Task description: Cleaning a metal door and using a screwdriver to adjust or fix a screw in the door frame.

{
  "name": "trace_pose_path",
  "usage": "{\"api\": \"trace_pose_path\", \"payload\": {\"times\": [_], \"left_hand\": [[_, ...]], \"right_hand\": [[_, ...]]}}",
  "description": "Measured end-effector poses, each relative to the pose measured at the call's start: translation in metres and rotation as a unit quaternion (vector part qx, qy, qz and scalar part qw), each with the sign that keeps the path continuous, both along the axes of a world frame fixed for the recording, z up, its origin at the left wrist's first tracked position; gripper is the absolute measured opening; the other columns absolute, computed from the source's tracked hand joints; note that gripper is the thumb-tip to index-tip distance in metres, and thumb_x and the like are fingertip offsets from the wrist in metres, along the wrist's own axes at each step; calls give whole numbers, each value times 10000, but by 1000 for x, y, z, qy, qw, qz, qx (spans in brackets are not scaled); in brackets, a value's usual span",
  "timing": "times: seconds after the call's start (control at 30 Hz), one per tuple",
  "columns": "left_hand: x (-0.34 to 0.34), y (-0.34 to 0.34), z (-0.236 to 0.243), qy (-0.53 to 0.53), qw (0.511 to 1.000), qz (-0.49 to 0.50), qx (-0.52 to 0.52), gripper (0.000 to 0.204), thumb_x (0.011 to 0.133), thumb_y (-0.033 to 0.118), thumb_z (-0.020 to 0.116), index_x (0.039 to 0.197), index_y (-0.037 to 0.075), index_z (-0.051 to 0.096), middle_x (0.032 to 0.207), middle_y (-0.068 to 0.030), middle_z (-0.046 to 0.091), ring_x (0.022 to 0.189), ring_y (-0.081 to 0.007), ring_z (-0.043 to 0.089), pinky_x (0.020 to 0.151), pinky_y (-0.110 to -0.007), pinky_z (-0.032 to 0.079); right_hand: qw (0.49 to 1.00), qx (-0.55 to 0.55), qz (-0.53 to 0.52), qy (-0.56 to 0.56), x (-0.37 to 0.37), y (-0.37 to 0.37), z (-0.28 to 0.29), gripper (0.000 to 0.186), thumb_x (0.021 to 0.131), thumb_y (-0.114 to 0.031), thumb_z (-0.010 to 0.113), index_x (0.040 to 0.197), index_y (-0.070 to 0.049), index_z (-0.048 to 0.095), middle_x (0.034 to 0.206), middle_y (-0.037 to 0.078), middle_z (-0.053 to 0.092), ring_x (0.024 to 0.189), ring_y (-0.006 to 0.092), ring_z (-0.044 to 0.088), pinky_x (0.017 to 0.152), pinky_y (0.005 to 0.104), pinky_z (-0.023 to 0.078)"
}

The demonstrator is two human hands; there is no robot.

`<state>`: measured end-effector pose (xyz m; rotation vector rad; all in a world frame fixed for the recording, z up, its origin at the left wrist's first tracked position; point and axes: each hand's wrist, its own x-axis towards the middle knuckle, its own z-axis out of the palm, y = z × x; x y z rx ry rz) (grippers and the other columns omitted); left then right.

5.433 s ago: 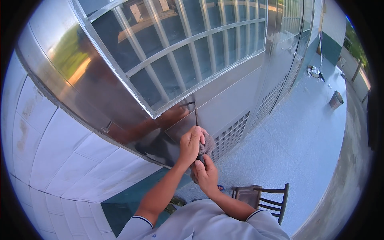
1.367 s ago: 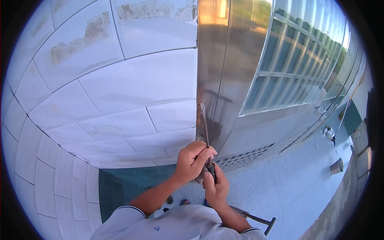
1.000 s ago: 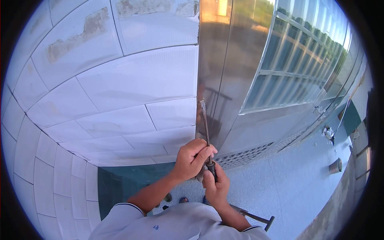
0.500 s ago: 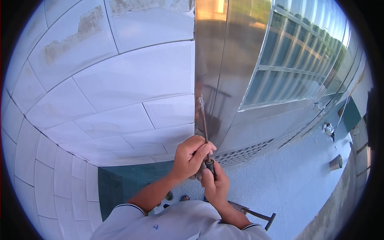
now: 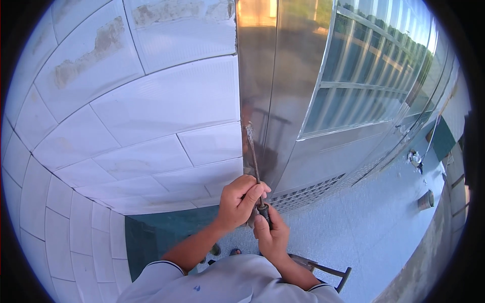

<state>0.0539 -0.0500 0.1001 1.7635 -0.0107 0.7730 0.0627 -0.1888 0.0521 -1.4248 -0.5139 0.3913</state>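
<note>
A long screwdriver (image 5: 255, 164) with a dark handle and a thin, rusty-looking shaft points up and away from me. Pale residue sits on its flat tip. My left hand (image 5: 239, 201) is closed around the shaft, thumb against it. Lower down, my right hand (image 5: 273, 235) grips the handle. The tip lies over the shiny metal panel (image 5: 256, 70), just right of the edge where the white tiled wall (image 5: 177, 93) ends. Whether it touches the metal I cannot tell.
Right of the panel is a window (image 5: 364, 65) with a slatted reflection, and a grille (image 5: 316, 191) below. A dark-legged stand (image 5: 331, 271) is by my right side. Farther right on the pale floor are a bucket (image 5: 426, 200) and a small pile of debris (image 5: 414, 158).
The view has shifted slightly, so the wall edge and panel appear a little farther left. The screwdriver tip has moved slightly left and down in the picture. Both hands keep their grip.
</note>
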Motion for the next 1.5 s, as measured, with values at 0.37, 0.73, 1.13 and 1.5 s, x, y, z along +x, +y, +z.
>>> {"api": "trace_pose_path", "payload": {"times": [0.37,0.73,1.13,1.5], "left_hand": [[1,1,-2,13,1000,-13,7,295,970,208,479,857,-18,631,772,-58,600,709,-114,588,632,-238,458],[2,-4,-1,-1,999,10,-39,257,954,175,506,854,-17,645,712,-47,579,654,-103,535,598,-244,423],[1,-2,9,1,1000,8,-26,243,947,169,513,857,-13,647,719,-48,576,661,-106,544,599,-244,428],[2,-3,-8,16,1000,4,-19,241,943,169,515,838,-5,644,702,-50,562,647,-120,528,599,-257,416]], "right_hand": [[999,12,-16,-37,4,4,7,309,898,-100,590,1188,-1,546,810,48,597,694,73,515,626,233,445],[992,31,-35,-114,9,9,9,307,904,-101,574,1192,4,546,757,23,574,641,55,505,573,220,419],[999,36,8,-30,7,3,14,308,913,-117,574,1192,9,547,899,55,624,791,77,545,704,235,454],[999,32,1,-31,7,5,3,308,905,-113,574,1189,4,550,844,40,613,749,73,535,666,235,453]]}}
